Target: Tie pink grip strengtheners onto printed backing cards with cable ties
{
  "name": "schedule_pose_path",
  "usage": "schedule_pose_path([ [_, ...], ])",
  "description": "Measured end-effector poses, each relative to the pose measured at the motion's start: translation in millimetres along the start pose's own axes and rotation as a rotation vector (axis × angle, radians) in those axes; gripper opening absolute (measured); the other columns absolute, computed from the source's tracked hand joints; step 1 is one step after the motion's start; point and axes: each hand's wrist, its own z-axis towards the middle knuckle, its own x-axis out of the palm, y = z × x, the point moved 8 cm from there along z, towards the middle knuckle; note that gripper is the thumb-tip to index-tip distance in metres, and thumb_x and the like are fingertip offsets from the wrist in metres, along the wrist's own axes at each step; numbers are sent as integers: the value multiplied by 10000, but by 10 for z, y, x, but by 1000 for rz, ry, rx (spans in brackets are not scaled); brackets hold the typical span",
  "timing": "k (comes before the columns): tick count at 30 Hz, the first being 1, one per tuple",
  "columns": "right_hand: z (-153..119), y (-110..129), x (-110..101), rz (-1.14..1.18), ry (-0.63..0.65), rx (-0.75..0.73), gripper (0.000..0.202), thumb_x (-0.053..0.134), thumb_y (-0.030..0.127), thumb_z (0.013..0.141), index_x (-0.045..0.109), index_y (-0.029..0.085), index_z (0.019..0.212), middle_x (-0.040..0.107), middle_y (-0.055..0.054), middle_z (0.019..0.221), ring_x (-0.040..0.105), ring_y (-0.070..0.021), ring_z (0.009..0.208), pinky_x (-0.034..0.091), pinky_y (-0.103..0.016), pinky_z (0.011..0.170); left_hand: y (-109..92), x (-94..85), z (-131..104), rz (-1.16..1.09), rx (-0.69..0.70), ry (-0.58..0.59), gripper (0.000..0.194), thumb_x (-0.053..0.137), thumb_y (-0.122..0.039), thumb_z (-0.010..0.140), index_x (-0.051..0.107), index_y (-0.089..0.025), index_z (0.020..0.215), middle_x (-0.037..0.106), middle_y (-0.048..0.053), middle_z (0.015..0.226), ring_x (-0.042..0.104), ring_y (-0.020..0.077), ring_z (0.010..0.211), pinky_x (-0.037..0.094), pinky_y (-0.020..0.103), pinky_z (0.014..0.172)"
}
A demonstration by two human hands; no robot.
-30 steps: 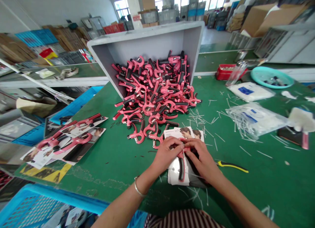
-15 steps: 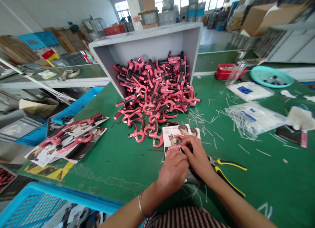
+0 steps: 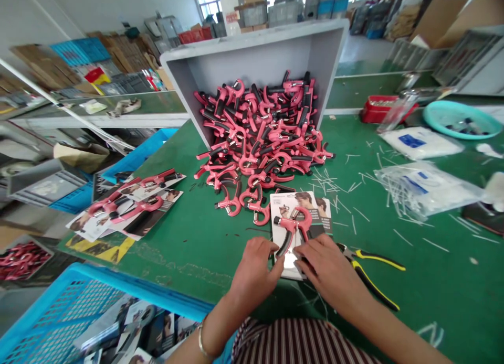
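Note:
A pink and black hand grip strengthener (image 3: 301, 216) lies on a printed backing card (image 3: 279, 202), its spring end pointing away from me and its handles toward me. My left hand (image 3: 254, 267) is closed at the left handle's end, beside the card's left edge. On the other side my right hand (image 3: 333, 264) closes on the right handle, partly covering it. A thin white tie runs down between the handles. Another card (image 3: 325, 209) shows from beneath on the right. Pliers with yellow and black handles (image 3: 376, 259) lie open to the right of my right hand.
A tipped grey bin (image 3: 252, 44) spills a pile of hand grips (image 3: 263, 133) onto the green table. Carded grips (image 3: 134, 209) lie at left, above a blue basket (image 3: 51, 306). White ties, plastic bags (image 3: 427, 188) and a turquoise dish (image 3: 460, 109) are at right.
My hands have moved apart from close together over the grip, down to its handles. The grip has turned on the card and now shows fully. The view has shifted slightly left.

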Motion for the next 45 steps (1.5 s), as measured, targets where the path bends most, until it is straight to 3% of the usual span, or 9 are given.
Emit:
schedule_pose_path([
  [3, 55, 6, 42, 54, 22, 13, 138, 513, 188, 963, 644, 189, 919, 640, -69, 867, 522, -247, 866, 437, -399, 800, 7, -43, 25, -40, 7, 31, 113, 549, -252, 926, 633, -176, 930, 607, 72, 892, 562, 239, 898, 461, 412, 861],
  [8, 61, -273, 0, 275, -9, 144, 98, 550, 223, 953, 638, 207, 910, 627, -44, 880, 562, -218, 893, 468, -352, 797, 14, -8, 103, -255, 57, 136, 151, 563, -252, 941, 670, -210, 1037, 664, 54, 953, 593, 204, 935, 473, 340, 856],
  [12, 232, -534, -125, 189, -147, 164, 105, 570, 256, 938, 661, 213, 909, 660, -51, 878, 556, -251, 896, 453, -399, 809, -96, 37, 391, -258, 160, 65, 161, 561, -234, 942, 699, -180, 1006, 682, 65, 922, 595, 204, 907, 468, 337, 838],
  [18, 360, -601, -222, 198, -110, 53, 135, 578, 279, 938, 688, 240, 869, 690, -32, 873, 564, -235, 889, 438, -382, 815, -199, 74, 650, -373, 267, 122, 168, 549, -188, 941, 711, -198, 985, 697, 37, 901, 605, 178, 900, 455, 306, 841],
  [24, 311, -751, -238, 343, -202, 220, 111, 618, 333, 909, 662, 231, 904, 644, -15, 853, 592, -196, 775, 465, -324, 714, 9, 152, 706, -601, 140, 37, 198, 574, -200, 926, 733, -211, 1043, 690, 50, 928, 631, 171, 894, 486, 294, 827],
  [28, 375, -710, -232, 262, -140, 114, 110, 578, 271, 941, 665, 231, 887, 660, -22, 850, 579, -215, 831, 457, -341, 756, -18, 141, 773, -563, 96, -22, 161, 616, -183, 895, 738, -211, 996, 698, 45, 923, 631, 177, 908, 482, 309, 857],
  [33, 385, -613, -248, 80, -74, -19, 151, 540, 259, 964, 641, 218, 859, 661, -51, 860, 537, -238, 863, 444, -381, 799, -49, 122, 792, -556, 48, -5, 129, 633, -183, 879, 748, -216, 929, 712, 34, 886, 643, 179, 883, 488, 299, 836],
  [38, 409, -554, -218, -28, -54, -22, 187, 511, 298, 978, 618, 214, 849, 640, -75, 883, 527, -256, 901, 455, -382, 778, 20, 155, 777, -600, -32, -7, 93, 657, -189, 854, 742, -207, 889, 712, 32, 871, 650, 173, 839, 503, 279, 784],
  [45, 423, -516, -201, -93, -52, -40, 192, 506, 289, 975, 625, 219, 841, 636, -76, 858, 531, -256, 873, 455, -373, 752, 23, 160, 765, -588, -24, -14, 81, 661, -196, 852, 738, -201, 875, 711, 28, 858, 643, 167, 816, 495, 272, 764],
])
